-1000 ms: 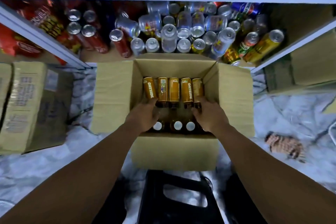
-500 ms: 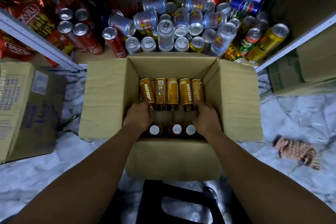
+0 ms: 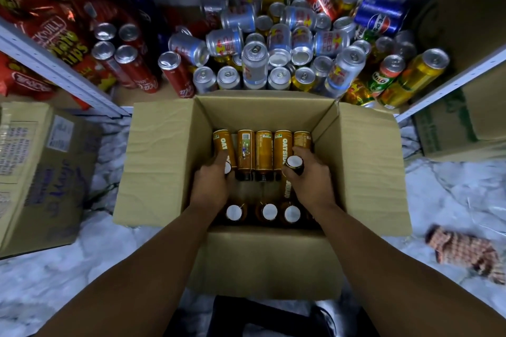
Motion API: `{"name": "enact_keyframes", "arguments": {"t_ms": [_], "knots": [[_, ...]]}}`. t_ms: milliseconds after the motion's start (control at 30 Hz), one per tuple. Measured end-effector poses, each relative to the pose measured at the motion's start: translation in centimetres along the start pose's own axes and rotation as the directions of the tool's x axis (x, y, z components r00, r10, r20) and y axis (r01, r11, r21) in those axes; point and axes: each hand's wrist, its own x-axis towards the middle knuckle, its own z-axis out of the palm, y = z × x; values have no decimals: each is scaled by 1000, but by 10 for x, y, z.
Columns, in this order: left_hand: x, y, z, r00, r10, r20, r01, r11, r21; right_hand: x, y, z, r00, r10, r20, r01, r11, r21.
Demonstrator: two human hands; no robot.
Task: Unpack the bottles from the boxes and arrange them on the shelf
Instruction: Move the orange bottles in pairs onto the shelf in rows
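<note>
An open cardboard box (image 3: pixel 164 161) stands on the floor in front of the low shelf (image 3: pixel 142 96). Several brown-and-orange bottles stand in it: a far row (image 3: pixel 263 153) and three white-capped ones (image 3: pixel 269 211) nearest me. Both my hands are inside the box. My left hand (image 3: pixel 212 186) grips a bottle whose white cap (image 3: pixel 227 167) peeks out past the fingers. My right hand (image 3: pixel 310 182) grips another bottle (image 3: pixel 294 164) by the neck, its cap raised above its neighbours.
The shelf holds a heap of drink cans (image 3: pixel 287 44) and red snack bags (image 3: pixel 52 35). A closed carton (image 3: pixel 41 172) sits at left, another carton (image 3: pixel 460 117) at right. A checked cloth (image 3: pixel 465 254) lies on the marble floor. A black stool (image 3: pixel 246 320) is below me.
Both hands have closed round a bottle each and lifted them partly out of the middle row. The caps of these two bottles now show above the hands.
</note>
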Motion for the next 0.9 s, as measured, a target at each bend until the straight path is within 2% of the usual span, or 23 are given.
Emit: {"name": "enact_keyframes", "arguments": {"t_ms": [133,233,333,533,733,900], "knots": [[10,-3,7,999,-49,-11,47,989,-142,8,1,13,999,15,47,-17,999,38],[15,-9,16,986,-137,95,156,957,-246,9,6,19,982,81,168,-89,995,39],[14,-12,21,972,-173,162,218,922,-321,9,10,21,975,96,201,-96,995,-7],[4,3,5,997,-82,-10,69,886,-459,8,4,12,987,140,75,-150,976,158],[4,29,-28,991,25,-132,-92,843,-529,8,-24,-4,995,89,-40,-74,957,280],[1,70,-84,980,63,-187,-159,816,-556,1,-86,-52,989,-1,-146,49,943,329]]}}
